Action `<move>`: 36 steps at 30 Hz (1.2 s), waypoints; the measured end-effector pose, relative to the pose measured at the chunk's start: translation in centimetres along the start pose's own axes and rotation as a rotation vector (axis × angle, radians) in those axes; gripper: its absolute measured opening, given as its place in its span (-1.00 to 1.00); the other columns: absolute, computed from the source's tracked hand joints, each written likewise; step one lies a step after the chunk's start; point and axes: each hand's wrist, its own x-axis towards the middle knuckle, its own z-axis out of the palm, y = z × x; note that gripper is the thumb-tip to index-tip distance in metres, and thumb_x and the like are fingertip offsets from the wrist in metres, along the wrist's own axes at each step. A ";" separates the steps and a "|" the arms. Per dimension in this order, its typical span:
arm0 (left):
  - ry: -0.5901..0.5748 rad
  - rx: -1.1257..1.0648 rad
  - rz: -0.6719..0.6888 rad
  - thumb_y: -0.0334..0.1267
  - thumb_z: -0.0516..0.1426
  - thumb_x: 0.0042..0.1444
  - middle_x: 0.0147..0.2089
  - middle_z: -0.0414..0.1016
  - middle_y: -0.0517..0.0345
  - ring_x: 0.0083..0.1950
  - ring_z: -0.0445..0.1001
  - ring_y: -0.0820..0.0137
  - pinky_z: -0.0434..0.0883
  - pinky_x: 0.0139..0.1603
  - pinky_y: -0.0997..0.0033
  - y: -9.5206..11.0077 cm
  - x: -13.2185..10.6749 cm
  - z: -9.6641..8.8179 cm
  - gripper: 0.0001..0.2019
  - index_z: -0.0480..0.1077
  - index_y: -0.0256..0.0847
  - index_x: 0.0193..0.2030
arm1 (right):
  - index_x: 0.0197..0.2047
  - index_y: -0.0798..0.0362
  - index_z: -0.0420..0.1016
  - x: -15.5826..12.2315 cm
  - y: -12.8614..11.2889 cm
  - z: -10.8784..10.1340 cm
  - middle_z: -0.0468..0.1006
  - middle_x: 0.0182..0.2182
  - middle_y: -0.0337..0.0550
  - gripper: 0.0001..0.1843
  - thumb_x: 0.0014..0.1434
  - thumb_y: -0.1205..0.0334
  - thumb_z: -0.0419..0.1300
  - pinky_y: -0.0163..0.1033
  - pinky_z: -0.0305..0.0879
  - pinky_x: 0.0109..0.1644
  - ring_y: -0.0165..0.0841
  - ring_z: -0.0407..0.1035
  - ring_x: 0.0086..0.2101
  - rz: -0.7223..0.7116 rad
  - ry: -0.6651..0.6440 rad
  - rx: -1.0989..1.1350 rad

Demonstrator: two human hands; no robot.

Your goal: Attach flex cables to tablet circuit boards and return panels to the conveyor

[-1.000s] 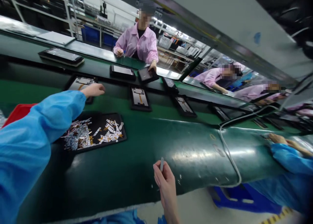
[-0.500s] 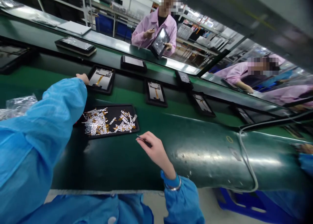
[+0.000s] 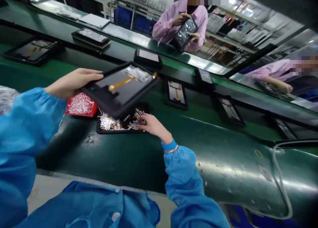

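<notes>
My left hand (image 3: pixel 74 83) grips the near edge of a black framed panel (image 3: pixel 119 88) with an orange flex cable, holding it tilted in the air above the bench. Under it lies a black tray (image 3: pixel 116 130) full of small white and orange strips. My right hand (image 3: pixel 152 124) reaches into that tray's right end, fingers pinched round thin tweezers among the strips. Both my sleeves are blue.
A red bin (image 3: pixel 80 106) of white strips sits left of the tray. More panels (image 3: pixel 176 93) ride the green conveyor (image 3: pixel 198 115) behind. A person in pink (image 3: pixel 179 22) across the line holds a panel. A grey cable (image 3: pixel 283 185) runs over the bench at the right.
My left hand has lifted the panel off the conveyor and brought it over the tray. My right hand moved from the bench edge into the tray of strips.
</notes>
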 end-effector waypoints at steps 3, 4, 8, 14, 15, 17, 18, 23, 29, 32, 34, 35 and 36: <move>-0.105 0.056 -0.142 -0.01 0.33 0.02 -0.18 0.67 0.11 -0.29 0.59 0.29 0.59 -0.11 0.17 -2.2 -5.1 -1.4 -0.45 0.50 -0.20 0.13 | -0.35 0.15 0.55 -0.1 0.3 0.1 0.58 -0.41 -0.28 -0.78 0.23 0.16 0.31 -0.38 0.40 -0.42 -0.51 0.43 -0.47 -0.051 0.054 -0.061; -0.182 0.112 -0.130 0.03 0.35 -0.02 -0.13 0.68 0.12 -0.20 0.61 0.23 0.57 -0.03 0.18 -3.2 -6.3 -1.7 -0.45 0.53 -0.17 0.10 | -0.34 0.13 0.56 -0.2 0.2 0.1 0.60 -0.39 -0.29 -0.81 0.23 0.17 0.29 -0.40 0.38 -0.43 -0.53 0.42 -0.47 -0.066 0.075 -0.071; -0.613 0.354 0.007 0.09 0.26 0.13 0.07 0.62 0.23 0.10 0.57 0.19 0.48 0.15 0.28 -7.7 -9.0 -1.0 -0.59 0.56 -0.01 0.06 | -0.36 0.07 0.59 -0.8 -0.3 -0.3 0.56 -0.41 -0.31 -0.97 0.14 0.34 0.34 -0.45 0.31 -0.39 -0.54 0.40 -0.44 -0.076 0.118 -0.037; -0.560 0.676 0.500 0.15 -0.02 0.35 -0.23 0.57 0.05 -0.25 0.51 0.34 0.44 -0.19 0.43 -11.4 -10.4 3.5 -0.51 0.62 -0.10 -0.11 | -0.29 0.09 0.57 -3.4 -2.2 -1.8 0.46 -0.34 -0.19 -0.90 0.22 0.24 0.29 -0.36 0.27 -0.36 -0.45 0.37 -0.38 0.041 0.158 0.347; -0.508 0.713 0.545 0.16 -0.05 0.36 -0.27 0.52 0.03 -0.27 0.47 0.33 0.41 -0.20 0.40 -11.2 -10.6 4.5 -0.46 0.62 -0.16 -0.21 | -0.30 0.08 0.57 -4.0 -2.8 -1.9 0.45 -0.34 -0.19 -0.91 0.21 0.23 0.30 -0.35 0.26 -0.37 -0.44 0.37 -0.37 0.051 0.133 0.421; -0.435 0.752 0.655 0.11 -0.09 0.39 -0.26 0.46 0.00 -0.27 0.42 0.33 0.37 -0.21 0.36 -10.3 -11.0 6.6 -0.45 0.57 -0.24 -0.23 | -0.32 0.07 0.57 -5.2 -4.1 -2.0 0.45 -0.36 -0.21 -0.92 0.20 0.25 0.31 -0.36 0.25 -0.39 -0.45 0.36 -0.38 0.055 0.073 0.508; -0.418 0.741 0.718 0.07 -0.10 0.41 -0.23 0.44 0.01 -0.25 0.41 0.33 0.36 -0.21 0.37 -9.7 -11.1 7.6 -0.49 0.54 -0.26 -0.16 | -0.33 0.07 0.57 -5.7 -4.7 -2.0 0.45 -0.37 -0.22 -0.92 0.19 0.26 0.32 -0.38 0.24 -0.41 -0.47 0.35 -0.40 0.057 0.047 0.536; -0.596 0.532 0.833 -0.16 -0.07 0.44 -0.22 0.37 0.11 -0.24 0.36 0.42 0.34 -0.21 0.46 -7.4 -11.0 10.8 -0.69 0.41 -0.25 -0.19 | -0.33 0.11 0.58 -8.0 -7.0 -1.6 0.47 -0.42 -0.25 -0.96 0.16 0.33 0.32 -0.44 0.19 -0.49 -0.54 0.33 -0.48 0.122 -0.012 0.609; -0.755 0.253 0.630 -0.33 0.03 0.38 -0.30 0.33 0.21 -0.30 0.34 0.51 0.29 -0.27 0.56 -7.1 -11.1 11.1 -0.80 0.38 -0.24 -0.29 | -0.24 0.06 0.59 -10.0 -7.8 -0.3 0.58 -0.41 -0.25 -0.93 0.17 0.28 0.34 -0.41 0.28 -0.45 -0.51 0.42 -0.51 0.255 0.086 0.725; -0.765 0.168 0.551 -0.31 0.07 0.37 -0.34 0.35 0.23 -0.34 0.35 0.53 0.28 -0.32 0.56 -7.3 -11.3 11.2 -0.80 0.45 -0.23 -0.28 | -0.10 0.04 0.58 -10.6 -8.1 0.3 0.62 -0.45 -0.31 -0.72 0.10 0.20 0.42 -0.37 0.38 -0.43 -0.46 0.51 -0.55 0.327 0.047 0.988; -0.770 0.151 0.538 -0.30 0.07 0.37 -0.34 0.37 0.23 -0.35 0.36 0.53 0.28 -0.33 0.56 -7.3 -11.5 11.5 -0.81 0.48 -0.22 -0.23 | -0.14 0.06 0.60 -10.9 -8.3 0.6 0.60 -0.52 -0.33 -0.76 0.12 0.20 0.41 -0.36 0.41 -0.42 -0.41 0.54 -0.56 0.365 0.067 1.082; -0.771 0.150 0.536 -0.30 0.07 0.38 -0.33 0.39 0.23 -0.34 0.37 0.53 0.29 -0.32 0.56 -7.3 -11.7 11.5 -0.82 0.49 -0.21 -0.21 | -0.18 0.06 0.61 -11.0 -8.4 0.8 0.59 -0.56 -0.34 -0.83 0.15 0.22 0.39 -0.35 0.42 -0.40 -0.39 0.56 -0.56 0.378 0.095 1.097; -0.771 0.153 0.534 -0.29 0.07 0.38 -0.32 0.41 0.23 -0.33 0.39 0.53 0.30 -0.31 0.56 -7.1 -11.8 11.5 -0.82 0.49 -0.20 -0.20 | -0.20 0.06 0.62 -11.0 -8.5 0.9 0.58 -0.59 -0.35 -0.88 0.18 0.24 0.36 -0.35 0.43 -0.39 -0.39 0.56 -0.56 0.387 0.120 1.100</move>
